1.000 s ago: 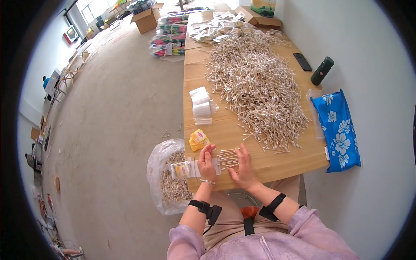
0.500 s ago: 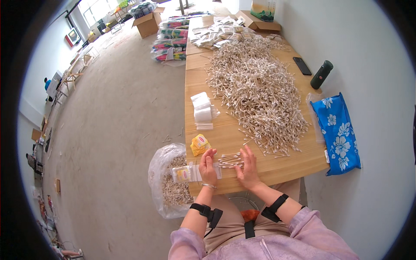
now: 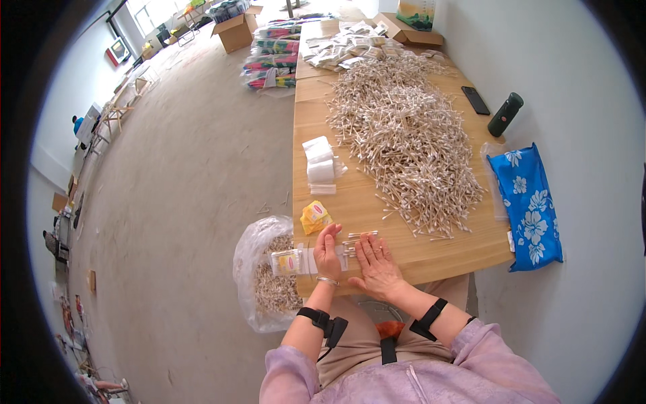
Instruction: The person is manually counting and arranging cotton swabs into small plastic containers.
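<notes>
Squaring a small bundle of cotton swabs between my hands at the desk's near edge: its long axis runs nine to three. My left hand caps the nine o'clock end, my right hand lies flat at five o'clock, fingers spread; whether either pinches, I cannot tell.

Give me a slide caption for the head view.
Both hands gather cotton swabs on a wooden table.

Count of items on wooden table
One heap of cotton swabs, uncountable; one phone; one dark bottle; one blue floral cloth; two hands.
</notes>
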The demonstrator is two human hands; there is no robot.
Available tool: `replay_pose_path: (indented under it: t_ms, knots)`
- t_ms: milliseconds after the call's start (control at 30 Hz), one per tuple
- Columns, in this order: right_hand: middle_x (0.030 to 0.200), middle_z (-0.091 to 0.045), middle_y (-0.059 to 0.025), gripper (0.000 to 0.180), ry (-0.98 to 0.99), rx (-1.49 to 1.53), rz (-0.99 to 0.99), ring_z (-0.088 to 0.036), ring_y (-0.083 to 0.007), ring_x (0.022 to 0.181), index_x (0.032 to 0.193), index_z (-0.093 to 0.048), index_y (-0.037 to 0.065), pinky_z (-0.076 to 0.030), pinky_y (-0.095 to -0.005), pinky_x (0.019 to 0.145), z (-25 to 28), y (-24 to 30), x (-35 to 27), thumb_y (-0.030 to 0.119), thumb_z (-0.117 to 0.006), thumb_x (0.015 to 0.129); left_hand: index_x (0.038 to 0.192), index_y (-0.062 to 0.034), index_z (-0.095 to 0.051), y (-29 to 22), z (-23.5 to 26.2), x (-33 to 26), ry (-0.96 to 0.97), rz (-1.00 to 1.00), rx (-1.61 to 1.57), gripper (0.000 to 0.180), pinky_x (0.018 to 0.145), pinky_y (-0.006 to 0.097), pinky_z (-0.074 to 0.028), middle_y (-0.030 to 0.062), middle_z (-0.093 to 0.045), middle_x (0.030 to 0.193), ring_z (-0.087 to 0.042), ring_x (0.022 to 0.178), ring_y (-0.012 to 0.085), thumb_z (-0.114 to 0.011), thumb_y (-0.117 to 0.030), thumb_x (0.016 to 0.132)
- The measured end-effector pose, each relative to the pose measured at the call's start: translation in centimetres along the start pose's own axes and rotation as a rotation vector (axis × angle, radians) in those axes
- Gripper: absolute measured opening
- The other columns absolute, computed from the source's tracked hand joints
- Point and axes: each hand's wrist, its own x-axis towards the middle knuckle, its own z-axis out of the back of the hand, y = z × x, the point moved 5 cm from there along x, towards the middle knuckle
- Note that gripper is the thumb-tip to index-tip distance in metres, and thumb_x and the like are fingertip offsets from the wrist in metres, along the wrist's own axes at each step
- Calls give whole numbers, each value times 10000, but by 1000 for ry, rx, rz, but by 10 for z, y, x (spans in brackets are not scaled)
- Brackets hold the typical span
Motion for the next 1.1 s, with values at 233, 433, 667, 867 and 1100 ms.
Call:
replay_pose_path:
  t_ms: [233,433,667,867,1100]
  knots:
    - [1542,-137,-196,911,-34,-3,18,-48,-330,1447,1467,-186,-8,-14,-496,1156,3,-15,10,581,-508,851,1221,66,-515,-2,-3,1,-24,17,-35,360,1032,331,-389,168,-596,1174,-551,1134,218,-387,-202,1017]
    - [1535,-158,-191,877,-97,60,51,-81,-335,1441,1465,-184,-3,-33,-500,1153,12,-10,20,492,-568,850,1258,41,-495,-2,4,-1,-37,45,-74,377,1049,328,-373,151,-571,1225,-527,1180,217,-380,-231,1023]
    - [1462,-313,-197,578,-477,702,-158,-264,-347,1379,1370,-353,-12,-192,-422,1141,18,-54,16,106,-568,847,1310,36,-451,-14,-2,-9,-33,114,-175,405,1089,338,-332,155,-494,1328,-452,1270,231,-359,-241,1030]
    - [1433,-369,-191,472,-574,1108,-274,-312,-331,1353,1310,-411,-23,-229,-383,1123,12,-46,28,54,-493,851,1346,4,-425,0,-8,-17,-57,71,-128,422,1091,314,-308,107,-468,1373,-411,1297,187,-386,-266,1023]
    - [1417,-394,-175,465,-604,1090,-200,-362,-314,1323,1298,-426,-14,-248,-392,1115,13,-30,42,20,-480,838,1352,6,-418,-2,-8,-17,-40,67,-61,433,1100,309,-289,106,-460,1378,-397,1303,185,-385,-274,1023]
